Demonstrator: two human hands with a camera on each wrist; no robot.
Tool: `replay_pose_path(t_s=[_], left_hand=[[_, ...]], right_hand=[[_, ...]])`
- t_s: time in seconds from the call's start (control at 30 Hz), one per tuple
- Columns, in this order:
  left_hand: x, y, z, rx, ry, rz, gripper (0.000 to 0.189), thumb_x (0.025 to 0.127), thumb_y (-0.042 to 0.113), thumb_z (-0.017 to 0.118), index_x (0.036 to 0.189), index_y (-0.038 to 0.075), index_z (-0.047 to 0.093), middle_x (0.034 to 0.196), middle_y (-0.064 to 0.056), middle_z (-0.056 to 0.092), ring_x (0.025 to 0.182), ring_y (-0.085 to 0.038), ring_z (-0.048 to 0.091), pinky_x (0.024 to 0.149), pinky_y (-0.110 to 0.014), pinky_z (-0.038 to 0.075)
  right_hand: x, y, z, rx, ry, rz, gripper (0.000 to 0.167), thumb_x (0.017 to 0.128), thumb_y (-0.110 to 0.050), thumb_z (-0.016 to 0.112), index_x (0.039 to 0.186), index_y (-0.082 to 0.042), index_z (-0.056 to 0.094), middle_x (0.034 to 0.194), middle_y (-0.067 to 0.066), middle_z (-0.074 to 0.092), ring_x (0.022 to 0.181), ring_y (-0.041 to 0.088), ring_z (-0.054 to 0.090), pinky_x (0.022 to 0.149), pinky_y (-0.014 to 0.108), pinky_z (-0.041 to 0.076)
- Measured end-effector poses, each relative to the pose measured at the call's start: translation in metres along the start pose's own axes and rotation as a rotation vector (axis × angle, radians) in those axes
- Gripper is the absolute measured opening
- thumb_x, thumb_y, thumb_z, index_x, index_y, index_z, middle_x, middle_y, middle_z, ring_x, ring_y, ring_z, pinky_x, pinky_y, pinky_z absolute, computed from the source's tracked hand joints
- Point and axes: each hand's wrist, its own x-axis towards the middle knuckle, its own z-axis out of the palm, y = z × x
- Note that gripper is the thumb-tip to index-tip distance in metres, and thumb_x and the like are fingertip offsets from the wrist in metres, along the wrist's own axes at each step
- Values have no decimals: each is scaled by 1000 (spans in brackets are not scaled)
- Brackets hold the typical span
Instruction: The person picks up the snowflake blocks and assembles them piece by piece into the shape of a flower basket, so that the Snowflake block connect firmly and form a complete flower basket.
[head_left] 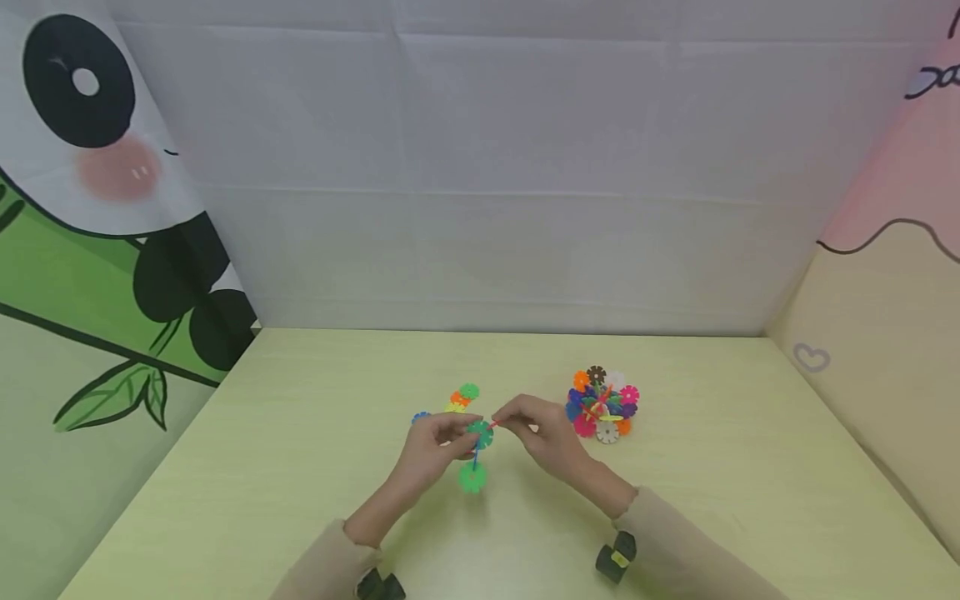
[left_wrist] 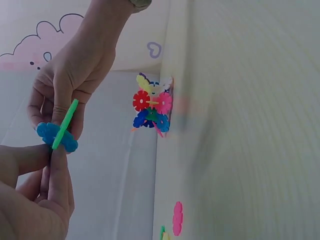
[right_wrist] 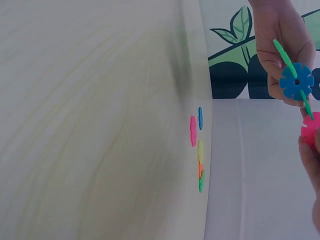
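My left hand (head_left: 431,450) pinches a small chain of notched plastic snowflake discs. A blue disc (right_wrist: 297,81) sits between an upper green disc (head_left: 482,433) and a lower green disc (head_left: 472,477). Between thumb and fingertips, my right hand (head_left: 553,437) holds a pink disc (right_wrist: 311,129). The pink disc's edge meets the upper green disc; whether their slots are joined, I cannot tell. Both hands are raised above the table. Past the left hand lie loose discs: green (head_left: 469,391), orange (head_left: 460,399), yellow (head_left: 454,408) and blue (head_left: 421,416).
A multicoloured cluster of joined discs (head_left: 603,406) stands on the pale table (head_left: 712,467), beyond the right hand. Another loose pink disc (right_wrist: 193,131) lies near the blue one. A white sheet (head_left: 510,167) closes off the back, and printed panels stand at both sides.
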Motion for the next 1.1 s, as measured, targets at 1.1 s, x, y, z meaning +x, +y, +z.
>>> replay_pose_path(t_s=[1.1], left_hand=[[-4, -15, -35, -7, 170, -225, 27, 94, 6, 62, 117, -7, 65, 91, -6, 68, 80, -9, 65, 74, -27, 61]], right_hand=[[16, 15, 11, 40, -276, 490, 24, 91, -8, 68, 112, 2, 64, 105, 20, 70, 94, 29, 69, 74, 19, 56]])
